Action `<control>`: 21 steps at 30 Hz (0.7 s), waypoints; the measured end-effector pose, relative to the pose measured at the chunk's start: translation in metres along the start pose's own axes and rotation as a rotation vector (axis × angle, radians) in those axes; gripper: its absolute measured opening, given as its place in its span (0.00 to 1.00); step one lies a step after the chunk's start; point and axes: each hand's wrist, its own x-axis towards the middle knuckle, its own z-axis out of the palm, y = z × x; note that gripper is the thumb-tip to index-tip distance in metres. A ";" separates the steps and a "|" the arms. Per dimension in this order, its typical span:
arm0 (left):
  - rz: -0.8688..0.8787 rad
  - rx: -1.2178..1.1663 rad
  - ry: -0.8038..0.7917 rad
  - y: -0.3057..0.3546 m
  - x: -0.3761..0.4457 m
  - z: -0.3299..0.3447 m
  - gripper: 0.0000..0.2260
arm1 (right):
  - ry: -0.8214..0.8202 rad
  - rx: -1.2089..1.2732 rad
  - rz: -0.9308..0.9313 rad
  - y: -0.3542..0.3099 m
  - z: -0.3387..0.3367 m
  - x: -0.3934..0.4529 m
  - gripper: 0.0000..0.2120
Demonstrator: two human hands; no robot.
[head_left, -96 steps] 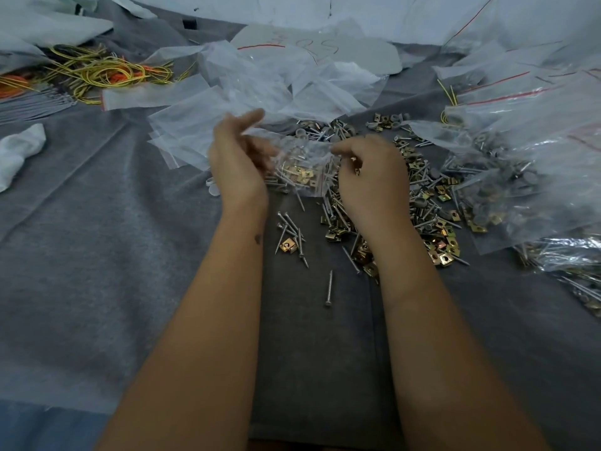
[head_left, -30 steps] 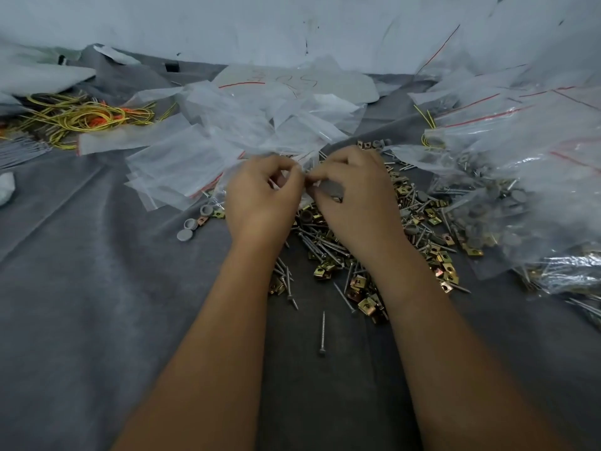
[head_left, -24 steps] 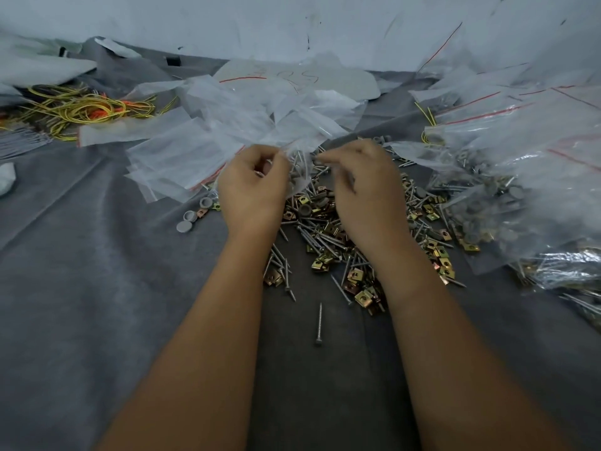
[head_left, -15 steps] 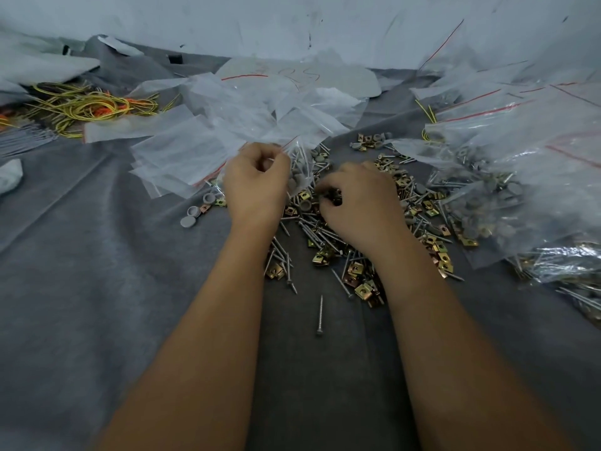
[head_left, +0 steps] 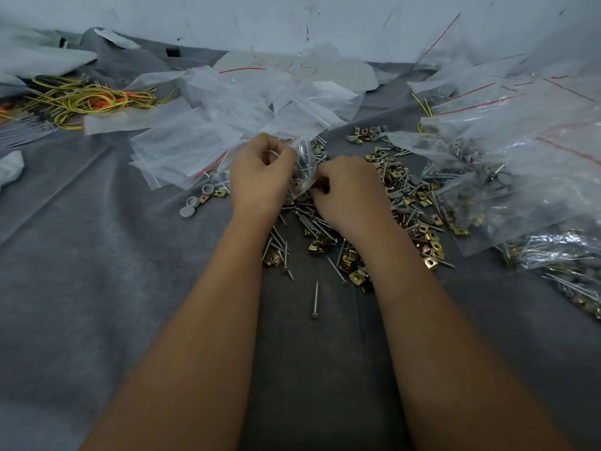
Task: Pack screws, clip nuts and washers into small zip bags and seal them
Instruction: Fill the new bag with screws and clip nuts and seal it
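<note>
My left hand (head_left: 260,177) grips a small clear zip bag (head_left: 304,161) by its top edge; screws show inside it. My right hand (head_left: 349,190) has its fingers curled down at the bag's lower side, over the loose pile of screws and gold clip nuts (head_left: 325,236). What its fingertips pinch is hidden. Grey round washers (head_left: 190,206) lie to the left of the pile. A single screw (head_left: 315,299) lies apart, nearer to me.
Empty zip bags (head_left: 182,148) are heaped behind my left hand. Filled bags (head_left: 507,164) pile up on the right. Yellow and orange wire (head_left: 84,99) lies far left. Grey felt (head_left: 97,271) covers the table.
Both hands were up at the bag's top edge; my right hand has since dropped onto the loose pile by the bag while my left hand keeps holding the bag.
</note>
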 end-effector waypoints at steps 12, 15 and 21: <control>0.053 0.178 0.006 -0.001 -0.001 0.000 0.07 | 0.408 0.472 0.032 -0.002 -0.005 0.001 0.07; 0.062 0.152 -0.023 -0.001 0.000 0.000 0.05 | 0.302 0.504 -0.029 -0.009 0.000 -0.001 0.05; 0.035 0.080 0.090 -0.002 0.002 0.001 0.11 | 0.354 0.551 0.107 0.000 -0.003 0.001 0.08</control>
